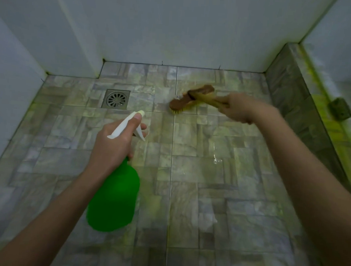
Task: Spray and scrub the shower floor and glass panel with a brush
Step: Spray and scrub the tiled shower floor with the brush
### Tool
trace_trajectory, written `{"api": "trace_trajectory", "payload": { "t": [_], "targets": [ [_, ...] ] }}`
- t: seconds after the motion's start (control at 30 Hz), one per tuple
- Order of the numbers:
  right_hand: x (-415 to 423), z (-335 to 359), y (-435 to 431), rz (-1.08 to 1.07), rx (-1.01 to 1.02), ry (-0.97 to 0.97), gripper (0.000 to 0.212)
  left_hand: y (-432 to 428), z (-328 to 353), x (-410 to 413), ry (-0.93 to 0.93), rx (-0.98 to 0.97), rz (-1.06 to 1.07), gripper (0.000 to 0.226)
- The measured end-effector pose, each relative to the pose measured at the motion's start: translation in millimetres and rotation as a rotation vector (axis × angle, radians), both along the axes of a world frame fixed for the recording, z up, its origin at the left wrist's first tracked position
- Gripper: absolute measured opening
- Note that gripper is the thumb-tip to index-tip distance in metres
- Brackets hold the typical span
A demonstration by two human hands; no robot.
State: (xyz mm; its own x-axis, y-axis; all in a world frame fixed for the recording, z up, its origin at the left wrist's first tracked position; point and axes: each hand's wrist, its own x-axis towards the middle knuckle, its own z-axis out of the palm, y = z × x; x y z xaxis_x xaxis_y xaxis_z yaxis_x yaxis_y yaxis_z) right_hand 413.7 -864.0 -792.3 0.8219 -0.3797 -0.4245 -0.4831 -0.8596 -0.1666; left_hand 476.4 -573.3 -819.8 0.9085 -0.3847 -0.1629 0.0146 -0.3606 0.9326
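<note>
My left hand (114,143) grips the neck of a green spray bottle (114,198) with a white trigger head, its nozzle pointing toward the far floor. My right hand (238,109) holds the yellow handle of a scrub brush (189,100) with a brown back and yellow bristles. The brush head rests bristles-down on the grey stone-patterned shower floor (188,174), right of the drain. A glass panel (338,29) rises at the far right above a tiled curb.
A square metal drain (116,99) sits in the floor at the far left. White walls close the back and left. A raised tiled curb (294,94) runs along the right, with a small metal bracket (340,109) on it. Wet patches glisten on the tiles.
</note>
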Motion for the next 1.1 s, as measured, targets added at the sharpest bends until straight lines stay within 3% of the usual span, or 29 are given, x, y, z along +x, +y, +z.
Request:
{"api": "trace_trajectory", "payload": {
  "t": [0.13, 0.33, 0.53, 0.77, 0.97, 1.1],
  "targets": [
    [-60, 26, 30, 0.069, -0.076, 0.231, 0.034, 24, -5, -5, 0.0, -0.016, 0.027, 0.025],
    [-59, -23, 60, 0.093, 0.024, 0.013, 0.049, 47, -5, -17, 0.015, 0.023, 0.037, 0.026],
    [-112, 31, 106, 0.216, -0.077, 0.299, 0.039, 69, 3, -22, -0.018, -0.006, 0.106, 0.029],
    [-41, -11, 133, 0.286, -0.066, 0.082, 0.041, 92, 7, -27, -0.024, -0.012, 0.181, 0.03],
    [-95, 26, 160, 0.374, -0.104, 0.29, 0.035, 118, 3, -32, -0.035, -0.023, 0.242, 0.025],
    [-57, -18, 186, 0.363, -0.02, 0.088, 0.043, 128, 2, -37, -0.015, -0.002, 0.264, 0.027]
  ]
}}
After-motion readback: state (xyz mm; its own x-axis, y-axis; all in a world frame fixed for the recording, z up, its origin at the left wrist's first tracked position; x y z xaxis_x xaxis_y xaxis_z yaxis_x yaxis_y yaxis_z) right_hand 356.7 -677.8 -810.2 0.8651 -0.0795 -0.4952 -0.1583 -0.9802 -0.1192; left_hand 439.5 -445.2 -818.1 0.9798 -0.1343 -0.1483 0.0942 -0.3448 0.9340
